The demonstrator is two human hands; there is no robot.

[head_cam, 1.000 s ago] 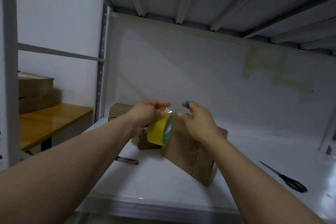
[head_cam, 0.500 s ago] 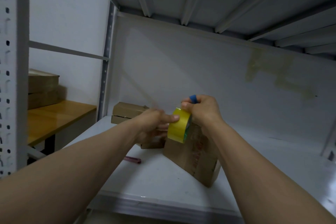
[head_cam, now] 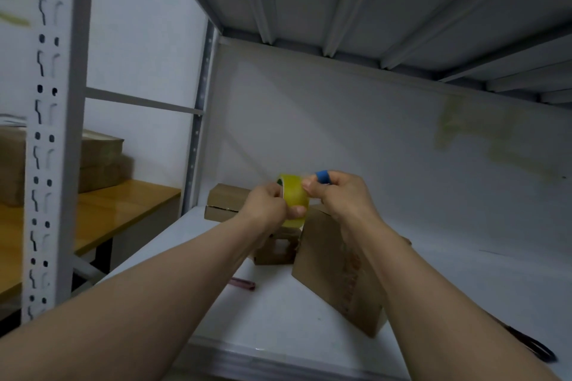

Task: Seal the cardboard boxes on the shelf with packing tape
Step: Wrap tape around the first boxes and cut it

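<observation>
While tape work goes on above the white shelf (head_cam: 278,328), the left hand (head_cam: 266,206) curls around the yellow tape roll (head_cam: 294,199) and the right hand (head_cam: 340,195) pinches its rim, seemingly hunting the loose end. A cardboard box (head_cam: 337,272) sits at the roll's 5 o'clock, a second box (head_cam: 226,202) at 9 o'clock. Peeled carelessly, the thin film could split or stick to itself, wasting tape.

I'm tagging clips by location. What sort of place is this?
Probably a storeroom or packing area: cardboard boxes on perforated metal shelving, more boxes stacked on a wooden table beside it, and a yellow tape roll in use.
</observation>
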